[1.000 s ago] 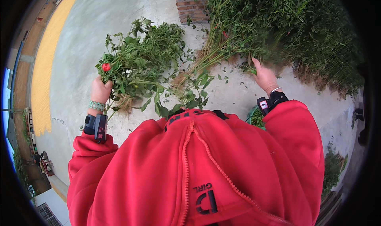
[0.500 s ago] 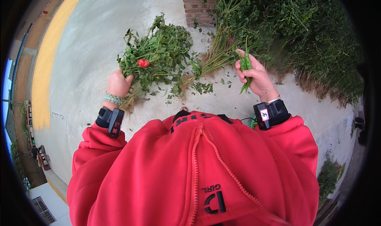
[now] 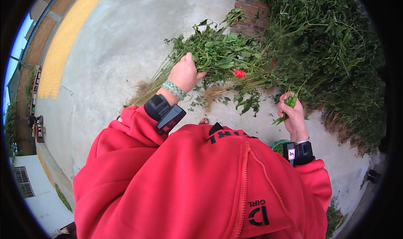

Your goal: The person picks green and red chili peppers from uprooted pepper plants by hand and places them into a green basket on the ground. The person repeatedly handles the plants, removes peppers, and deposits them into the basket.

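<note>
My left hand (image 3: 183,74) is closed around an uprooted pepper plant (image 3: 218,50), whose leafy top spreads out beyond the fingers to the right. Its bare stems and pale roots trail toward the lower left. A crumpled, bright red piece (image 3: 239,74), maybe a ripe pepper, shows at the right side of the leaves. In my right hand (image 3: 295,120) are a few long green chili peppers (image 3: 289,104), gripped between thumb and fingers with their thin stalks pointing up. That hand is apart from the plant, near the edge of a large plant heap.
The large heap of uprooted plants (image 3: 327,50) fills the upper right, roots toward me. A brick pillar (image 3: 250,12) stands behind it. Grey concrete (image 3: 113,41) lies to the left, with a yellow strip (image 3: 71,41) of spread material beyond. Something green (image 3: 278,146) shows beside my right wrist.
My left hand has swung the plant rightward and turned it, its leaves now meeting the heap's edge. My right hand keeps the chilies, lower in view. The whole view has shifted and tilted.
</note>
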